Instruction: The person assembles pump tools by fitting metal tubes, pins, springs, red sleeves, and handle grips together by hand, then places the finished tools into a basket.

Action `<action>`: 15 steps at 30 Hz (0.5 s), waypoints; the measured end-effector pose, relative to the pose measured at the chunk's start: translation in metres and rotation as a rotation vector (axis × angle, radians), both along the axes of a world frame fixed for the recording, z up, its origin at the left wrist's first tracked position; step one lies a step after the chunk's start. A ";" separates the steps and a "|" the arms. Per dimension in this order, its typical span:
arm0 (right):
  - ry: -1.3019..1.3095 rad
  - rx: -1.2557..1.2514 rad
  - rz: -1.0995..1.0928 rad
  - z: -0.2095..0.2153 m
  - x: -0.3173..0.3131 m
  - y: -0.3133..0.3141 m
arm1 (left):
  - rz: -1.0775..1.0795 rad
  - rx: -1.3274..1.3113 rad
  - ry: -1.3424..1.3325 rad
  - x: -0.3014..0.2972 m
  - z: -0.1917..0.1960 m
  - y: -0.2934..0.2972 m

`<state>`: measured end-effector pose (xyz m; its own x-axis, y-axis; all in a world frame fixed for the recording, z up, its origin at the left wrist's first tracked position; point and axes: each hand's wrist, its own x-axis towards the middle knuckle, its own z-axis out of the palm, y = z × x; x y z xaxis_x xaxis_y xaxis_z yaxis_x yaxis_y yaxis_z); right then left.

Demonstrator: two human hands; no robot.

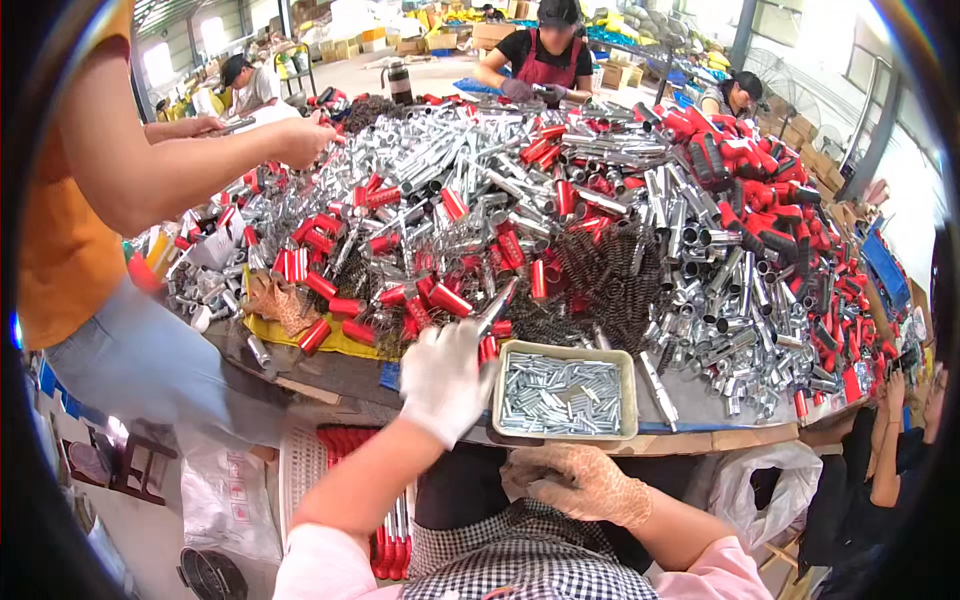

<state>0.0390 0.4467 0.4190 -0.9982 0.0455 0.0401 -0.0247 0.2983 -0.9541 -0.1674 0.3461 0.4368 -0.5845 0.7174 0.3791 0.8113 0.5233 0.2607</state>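
Observation:
My left hand [445, 385], in a white glove, is closed round a silver metal tube [497, 306] that points up and away over the pile. Just right of it stands a cream rectangular tray [627, 390] full of short silver metal pins [562, 392]. My right hand [582, 482], in an orange patterned glove, rests low in front of my lap, nearer than the tray. Its fingers are curled together, and whatever they hold is hidden. Red-and-silver tubes [450, 300] and dark coil springs [605, 275] lie beyond the tray.
A heap of silver tubes [740, 320] and red pistol-shaped parts [750, 170] covers the table. At left a person in an orange shirt [70, 260] reaches across it. Other workers sit behind. Red-handled pieces fill a white crate [303, 465] beside me; a white sack [765, 490] hangs right.

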 end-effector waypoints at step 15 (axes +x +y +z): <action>0.566 1.120 -0.384 0.067 -0.019 0.097 | -0.283 0.099 -0.573 0.014 0.057 -0.007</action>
<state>0.0200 0.5442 0.4859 -0.7618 -0.0095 0.6477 -0.0738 0.9947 -0.0722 -0.1538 0.3393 0.4934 -0.5075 0.8510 0.1352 0.6323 0.2612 0.7294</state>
